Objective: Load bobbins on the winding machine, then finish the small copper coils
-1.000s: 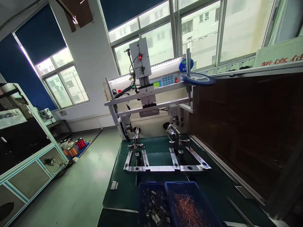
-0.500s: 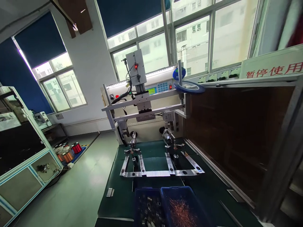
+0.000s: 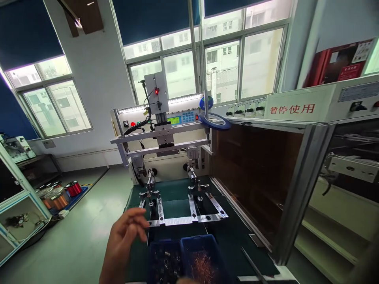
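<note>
My left hand (image 3: pixel 126 234) is raised in front of the left end of a metal fixture frame (image 3: pixel 178 221), over the green mat. Its fingers are loosely bent and apart, and I see nothing held in them. At the bottom edge, between two blue bins, a blurred sliver of my right hand (image 3: pixel 187 281) shows; its fingers are hidden. The left blue bin (image 3: pixel 151 252) holds small dark and metallic cylindrical parts. Copper-coloured wire scraps (image 3: pixel 203 266) fill part of the right blue bin (image 3: pixel 217 252). Two spindle heads (image 3: pixel 151 179) (image 3: pixel 192 173) stand behind the fixture.
A bench machine (image 3: pixel 160 138) with a lit display and control panel rises at the back. A blue ring (image 3: pixel 214 121) hangs on its post. To the right stands a dark-panelled cabinet (image 3: pixel 254 173); a thin metal rod (image 3: pixel 251 263) lies on the mat. Wire spools (image 3: pixel 74 188) sit on the floor.
My left hand has come into view before the fixture, and a bit of my right hand shows at the bottom edge. The view has turned right, so the scene sits further left.
</note>
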Action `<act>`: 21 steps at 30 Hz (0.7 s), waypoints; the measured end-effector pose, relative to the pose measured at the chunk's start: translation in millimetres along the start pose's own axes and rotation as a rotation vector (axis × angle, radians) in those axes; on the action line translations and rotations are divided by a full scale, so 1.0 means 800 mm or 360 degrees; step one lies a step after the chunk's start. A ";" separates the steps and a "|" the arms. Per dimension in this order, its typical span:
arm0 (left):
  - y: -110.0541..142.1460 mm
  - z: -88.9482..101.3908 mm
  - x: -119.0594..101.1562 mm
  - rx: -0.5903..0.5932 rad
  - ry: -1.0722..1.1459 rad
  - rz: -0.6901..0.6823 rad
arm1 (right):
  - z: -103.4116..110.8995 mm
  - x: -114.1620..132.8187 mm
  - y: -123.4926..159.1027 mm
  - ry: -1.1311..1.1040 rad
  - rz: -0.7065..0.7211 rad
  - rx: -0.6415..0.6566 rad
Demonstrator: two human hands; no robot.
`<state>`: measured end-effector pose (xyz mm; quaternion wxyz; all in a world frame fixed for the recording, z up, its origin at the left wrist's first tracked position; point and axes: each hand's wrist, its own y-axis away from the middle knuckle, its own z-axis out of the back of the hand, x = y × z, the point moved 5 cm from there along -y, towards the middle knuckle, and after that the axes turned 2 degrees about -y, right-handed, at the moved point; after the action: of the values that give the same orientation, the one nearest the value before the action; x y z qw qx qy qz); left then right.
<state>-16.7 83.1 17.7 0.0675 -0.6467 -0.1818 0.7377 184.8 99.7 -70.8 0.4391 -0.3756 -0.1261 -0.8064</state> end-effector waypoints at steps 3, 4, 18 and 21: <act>-0.072 0.021 0.072 -0.0374 0.0137 0.0558 | 0.092 -0.069 -0.024 -0.0487 -0.0449 -0.0507; -0.092 0.025 0.096 -0.0450 0.0113 0.0677 | 0.120 -0.099 -0.029 -0.0689 -0.0674 -0.0728; -0.168 -0.004 0.192 -0.0473 0.0256 0.1261 | 0.189 -0.208 -0.091 -0.1644 -0.1489 -0.1120; -0.170 -0.003 0.196 -0.0515 0.0276 0.1256 | 0.189 -0.209 -0.094 -0.1648 -0.1475 -0.1204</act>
<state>-57.2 261.6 -79.9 -0.3069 -0.7284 -0.0276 0.6119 254.5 326.6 -77.2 -0.2137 -0.7361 -0.1752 -0.6179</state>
